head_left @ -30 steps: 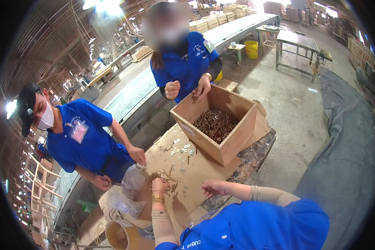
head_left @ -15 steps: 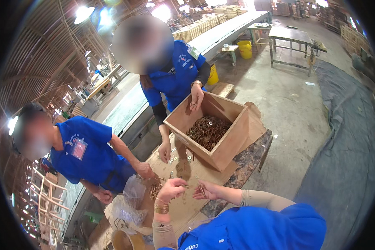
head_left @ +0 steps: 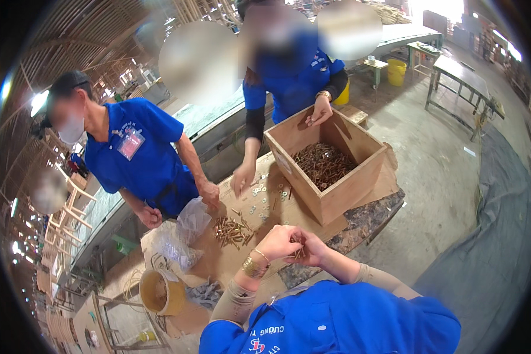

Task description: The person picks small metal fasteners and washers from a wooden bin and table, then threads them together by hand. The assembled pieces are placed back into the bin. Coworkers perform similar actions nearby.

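Observation:
Both my hands meet above the near edge of the cardboard-covered table. My right hand (head_left: pixel 314 248) is curled around a few thin brownish screws (head_left: pixel 300 253), their ends showing at the palm. My left hand (head_left: pixel 275 242) has its fingers bent in against the right hand's fingers; whatever they pinch is hidden. To the left of my hands lies a loose pile of brass-coloured screws (head_left: pixel 231 231) on the cardboard. Small round washers (head_left: pixel 259 190) are scattered beyond it. A wooden box (head_left: pixel 351 183) holding a heap of similar brownish screws stands farther off to the right.
One co-worker (head_left: pixel 292 71) stands behind the box, a hand on its rim and another over the washers. Another co-worker (head_left: pixel 138 153) stands at left beside clear plastic bags (head_left: pixel 186 242). A yellow bucket (head_left: pixel 162 293) and grey cloth (head_left: pixel 205 293) are at near left.
My hands, apart before with screws in the right palm and a thin piece in the left fingers, have come together. The view has shifted, and the left co-worker's hand has moved off the screw pile.

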Demonstrator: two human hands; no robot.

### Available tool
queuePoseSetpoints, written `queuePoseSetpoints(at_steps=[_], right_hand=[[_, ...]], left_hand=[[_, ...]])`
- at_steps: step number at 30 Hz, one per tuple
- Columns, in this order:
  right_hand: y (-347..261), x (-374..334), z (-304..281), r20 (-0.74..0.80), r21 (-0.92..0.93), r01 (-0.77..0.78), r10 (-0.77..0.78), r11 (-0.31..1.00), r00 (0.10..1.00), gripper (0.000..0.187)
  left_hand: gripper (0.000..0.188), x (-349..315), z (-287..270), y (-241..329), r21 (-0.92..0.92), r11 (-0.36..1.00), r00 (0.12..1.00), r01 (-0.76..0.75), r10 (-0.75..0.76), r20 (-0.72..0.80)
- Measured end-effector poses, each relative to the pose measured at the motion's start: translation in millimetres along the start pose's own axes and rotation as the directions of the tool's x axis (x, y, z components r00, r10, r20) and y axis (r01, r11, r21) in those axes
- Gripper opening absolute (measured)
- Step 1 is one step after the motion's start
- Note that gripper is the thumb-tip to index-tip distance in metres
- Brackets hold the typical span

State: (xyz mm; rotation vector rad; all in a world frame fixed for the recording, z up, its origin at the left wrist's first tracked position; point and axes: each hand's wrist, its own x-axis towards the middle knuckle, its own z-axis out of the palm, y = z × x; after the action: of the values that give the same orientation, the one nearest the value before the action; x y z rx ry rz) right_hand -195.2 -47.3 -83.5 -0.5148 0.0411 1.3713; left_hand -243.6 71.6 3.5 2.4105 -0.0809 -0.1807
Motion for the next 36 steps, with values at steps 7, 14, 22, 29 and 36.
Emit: queuePoseSetpoints(at_steps=[7, 14, 22, 29, 36], right_hand=[[-12, -16, -5, 0.010, 0.082, -0.031, 0.030, 0.996, 1.000, 0.025], [-27, -50, -15, -0.020, 0.002, -0.003, 0.003, 1.000, 1.000, 0.017], [-16, -67, -43, -0.044, 0.106, 0.016, -0.012, 0.994, 0.999, 0.018], [-54, -105, -14, -0.227, -0.025, 0.295, -0.293, 0.955, 0.929, 0.023], [-138, -131, 36, 0.005, -0.357, 0.537, -0.573, 0.764, 0.820, 0.012]], left_hand=[[0.024, 2, -15, 9, 0.011, 0.993, 0.983, -0.116, 0.116, -0.145], [0.052, 71, -187, 30, 0.311, 0.950, 0.779, 0.026, 0.176, -0.601], [0.066, 142, -301, 78, 0.502, 0.722, 0.743, 0.476, -0.023, -0.669], [0.041, 153, -214, 71, -0.061, 0.972, 0.973, -0.225, 0.227, 0.030], [0.039, 169, -110, 62, -0.599, 0.799, 0.938, -0.053, 0.246, 0.246]])
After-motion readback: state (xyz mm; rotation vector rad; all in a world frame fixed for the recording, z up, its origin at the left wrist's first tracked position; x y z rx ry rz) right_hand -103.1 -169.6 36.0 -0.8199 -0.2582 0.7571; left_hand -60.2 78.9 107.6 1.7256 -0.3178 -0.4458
